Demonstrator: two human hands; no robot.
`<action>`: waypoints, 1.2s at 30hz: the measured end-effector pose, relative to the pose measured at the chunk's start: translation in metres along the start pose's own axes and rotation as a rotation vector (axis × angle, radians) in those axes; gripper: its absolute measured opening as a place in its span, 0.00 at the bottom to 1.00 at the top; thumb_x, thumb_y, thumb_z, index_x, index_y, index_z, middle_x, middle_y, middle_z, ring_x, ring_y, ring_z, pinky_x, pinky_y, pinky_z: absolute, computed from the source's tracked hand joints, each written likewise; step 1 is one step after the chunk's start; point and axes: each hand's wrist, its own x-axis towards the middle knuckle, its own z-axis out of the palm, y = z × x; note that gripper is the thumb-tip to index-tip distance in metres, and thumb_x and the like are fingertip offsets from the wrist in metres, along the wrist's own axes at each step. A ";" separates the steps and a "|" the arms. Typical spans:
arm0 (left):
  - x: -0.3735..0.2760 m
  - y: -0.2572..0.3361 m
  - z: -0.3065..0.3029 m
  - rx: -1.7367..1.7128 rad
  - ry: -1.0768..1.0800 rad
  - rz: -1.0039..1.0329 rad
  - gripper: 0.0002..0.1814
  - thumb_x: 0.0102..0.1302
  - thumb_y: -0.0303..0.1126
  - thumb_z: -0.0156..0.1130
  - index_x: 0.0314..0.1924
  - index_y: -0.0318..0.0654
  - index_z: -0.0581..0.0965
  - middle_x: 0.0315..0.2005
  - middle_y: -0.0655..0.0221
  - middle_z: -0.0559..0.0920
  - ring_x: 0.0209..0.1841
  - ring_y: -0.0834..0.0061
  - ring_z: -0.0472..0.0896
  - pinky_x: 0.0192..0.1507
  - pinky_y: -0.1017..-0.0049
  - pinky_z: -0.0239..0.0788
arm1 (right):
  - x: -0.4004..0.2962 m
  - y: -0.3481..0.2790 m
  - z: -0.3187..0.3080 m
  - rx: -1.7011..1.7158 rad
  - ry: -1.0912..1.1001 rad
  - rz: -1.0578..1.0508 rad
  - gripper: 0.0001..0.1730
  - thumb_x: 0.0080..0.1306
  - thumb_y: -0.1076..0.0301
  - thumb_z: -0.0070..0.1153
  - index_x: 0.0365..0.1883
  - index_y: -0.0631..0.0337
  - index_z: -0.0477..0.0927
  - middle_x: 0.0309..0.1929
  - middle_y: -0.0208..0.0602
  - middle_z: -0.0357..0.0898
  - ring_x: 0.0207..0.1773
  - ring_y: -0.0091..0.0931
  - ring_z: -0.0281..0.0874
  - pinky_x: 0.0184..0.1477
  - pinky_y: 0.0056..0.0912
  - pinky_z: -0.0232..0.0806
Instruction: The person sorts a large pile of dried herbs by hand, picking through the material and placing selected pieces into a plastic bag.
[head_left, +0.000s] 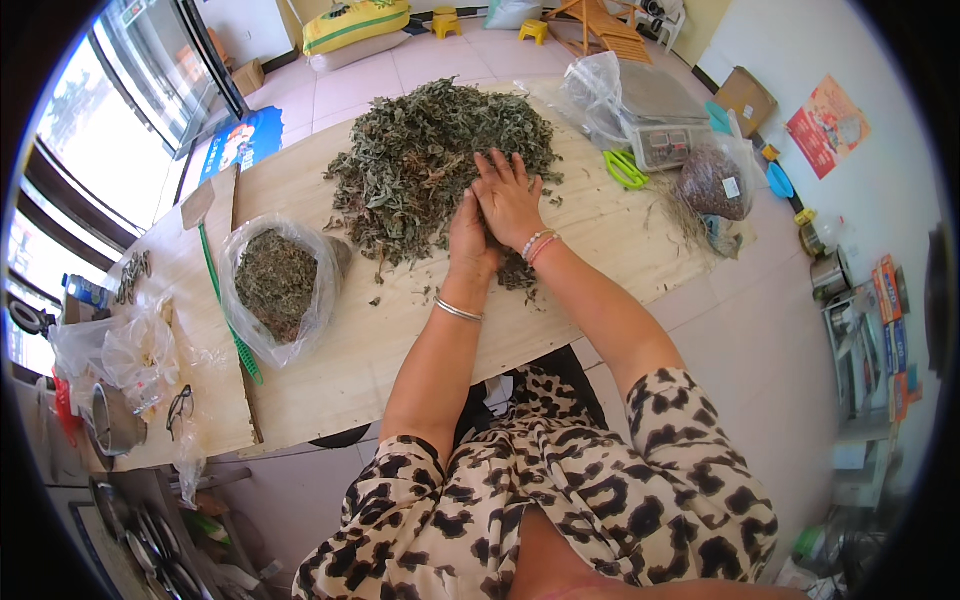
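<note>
A large heap of dried leaves (420, 150) lies on the pale wooden table (360, 322). My left hand (472, 236), below a silver bangle, is at the heap's near right edge, its palm turned inward. Against it rests my right hand (508, 199), with beaded bracelets at the wrist, fingers spread over the leaves. Whether leaves are held between the palms is hidden. A small clump of darker leaves (516, 271) shows just under my wrists. To the left stands an open clear plastic bag (322, 319) filled with crumbled dried herb (276, 281).
A green-handled fly swatter (214, 262) lies left of the bag. Plastic bags (139, 345), a metal pot (116, 420) and eyeglasses (180, 411) are at the far left. Green-handled scissors (625, 169), a digital scale (664, 112) and a bag of dark reddish material (712, 180) sit at right.
</note>
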 end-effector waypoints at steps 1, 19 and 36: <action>0.001 0.003 -0.001 0.040 0.032 0.009 0.24 0.69 0.49 0.42 0.58 0.43 0.66 0.57 0.64 0.70 0.59 0.65 0.68 0.60 0.62 0.59 | 0.002 -0.001 -0.003 -0.032 -0.023 0.012 0.30 0.68 0.45 0.31 0.65 0.45 0.59 0.71 0.35 0.48 0.71 0.45 0.43 0.62 0.72 0.34; -0.022 0.081 0.021 -0.157 0.185 0.165 0.14 0.68 0.47 0.46 0.35 0.45 0.70 0.23 0.73 0.70 0.19 0.81 0.61 0.15 0.81 0.45 | -0.087 0.000 -0.019 0.017 -0.265 -0.433 0.48 0.58 0.38 0.50 0.65 0.64 0.54 0.68 0.58 0.44 0.71 0.51 0.39 0.69 0.52 0.36; -0.012 0.060 0.015 -0.109 0.301 0.002 0.16 0.66 0.50 0.40 0.30 0.50 0.69 0.18 0.76 0.68 0.16 0.79 0.58 0.16 0.78 0.39 | -0.009 0.072 -0.004 0.138 0.089 -0.283 0.28 0.57 0.57 0.54 0.56 0.56 0.69 0.61 0.49 0.59 0.65 0.44 0.54 0.65 0.51 0.47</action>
